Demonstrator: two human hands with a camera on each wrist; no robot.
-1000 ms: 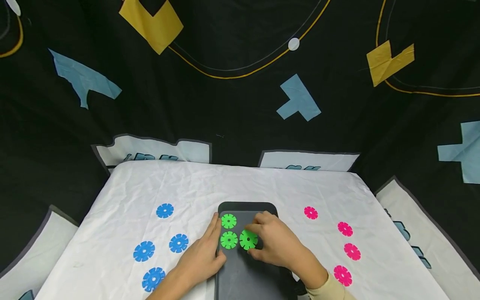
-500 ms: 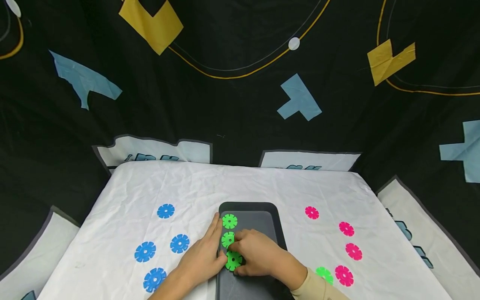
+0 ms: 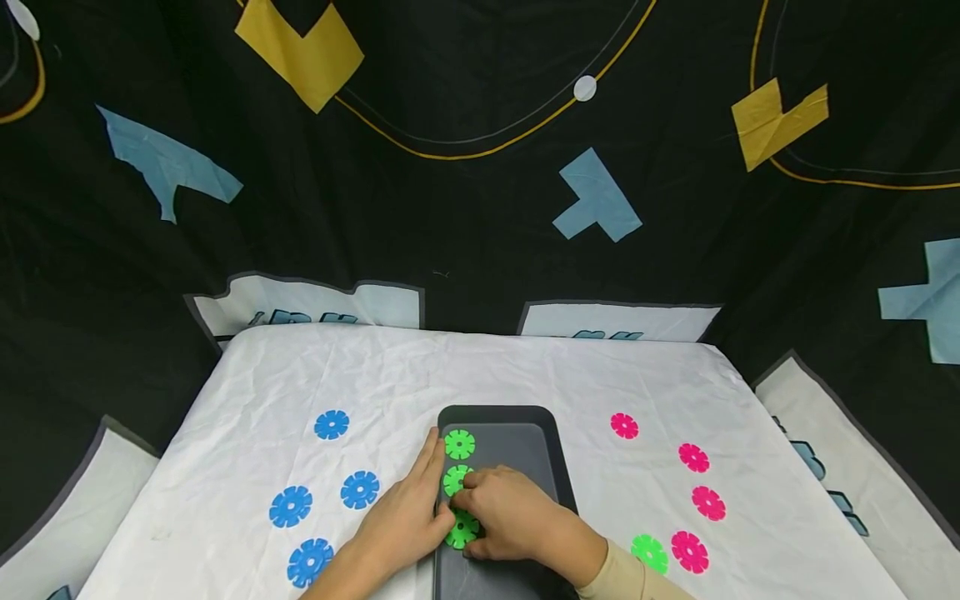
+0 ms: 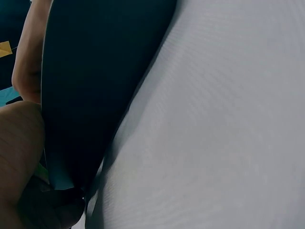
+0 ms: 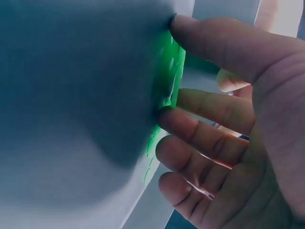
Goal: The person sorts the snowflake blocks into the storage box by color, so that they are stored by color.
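A dark grey rectangular tray (image 3: 517, 446) lies on the white cloth. Inside its left side, green notched discs form a column: a far disc (image 3: 460, 444), a middle disc (image 3: 454, 479) partly behind my fingers, and a nearer disc (image 3: 460, 533). My right hand (image 3: 513, 517) pinches that nearer disc between thumb and finger, low over the tray floor; the right wrist view shows the held disc (image 5: 167, 62) at the thumb tip (image 5: 183, 31). My left hand (image 3: 408, 512) rests along the tray's left edge, fingers straight and thumb near the rim.
Several blue discs (image 3: 291, 507) lie on the cloth left of the tray. On the right are several pink discs (image 3: 708, 502) and a loose green disc (image 3: 649, 553). A black curtain (image 3: 480, 233) hangs behind the table.
My right hand has brought its green disc from the tray's middle toward me and left, below the other two, then slightly further. The left hand stays at the tray's edge.
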